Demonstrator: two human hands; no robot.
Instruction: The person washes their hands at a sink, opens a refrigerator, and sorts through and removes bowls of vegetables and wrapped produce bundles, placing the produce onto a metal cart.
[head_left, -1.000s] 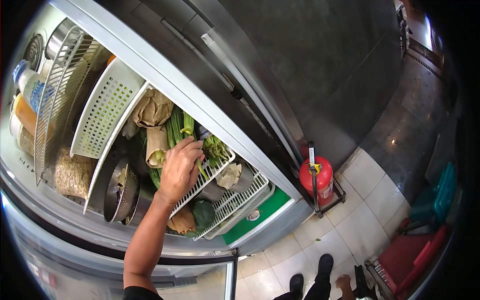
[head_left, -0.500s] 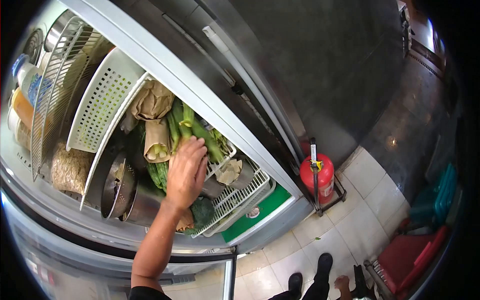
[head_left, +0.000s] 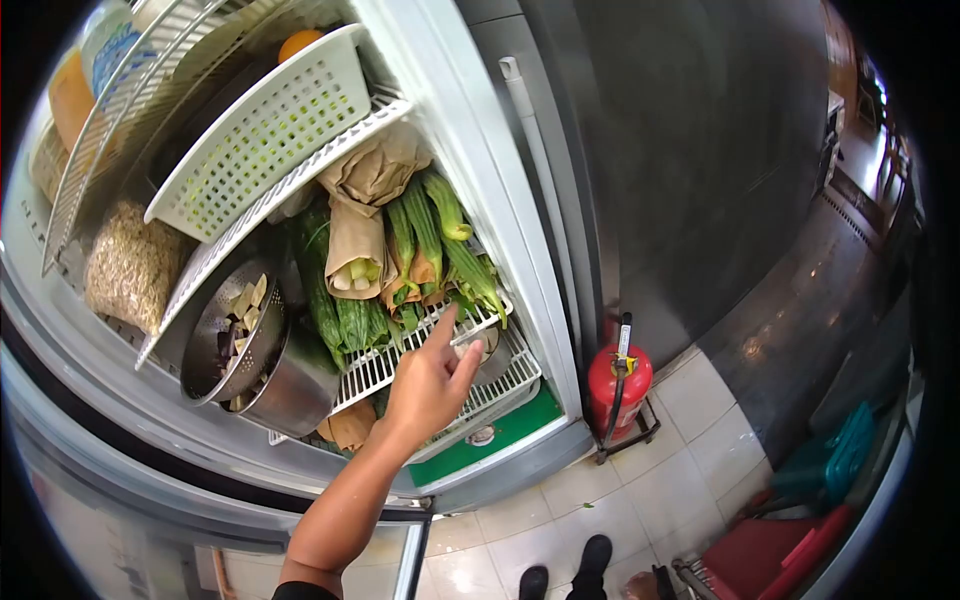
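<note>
My left hand [head_left: 430,385] is in front of the white wire shelf [head_left: 370,378] of an open fridge. Its index finger points inward and the thumb stands apart; the other fingers are mostly hidden, and I see nothing held. Just beyond the fingertip lie long green gourds [head_left: 425,225], apart from the hand. Beside them, a brown paper wrap [head_left: 352,235] holds pale green stalks, with dark green ridged vegetables [head_left: 330,300] alongside. Below the shelf, a container [head_left: 490,360] is partly covered by my hand. Only a sliver of my right hand [head_left: 642,586] shows at the bottom edge, next to something dark.
A metal colander [head_left: 235,330] of cut pieces leans in a steel pot [head_left: 300,385]. Above are a white perforated basket [head_left: 265,130] and a bag of grain-like food [head_left: 130,265]. A red fire extinguisher [head_left: 618,385] stands beside the fridge; a red chair [head_left: 765,555] is lower right.
My left hand has drawn back from the gourds toward the shelf's front edge, its index finger now extended. The view has shifted, and my right hand shows less.
</note>
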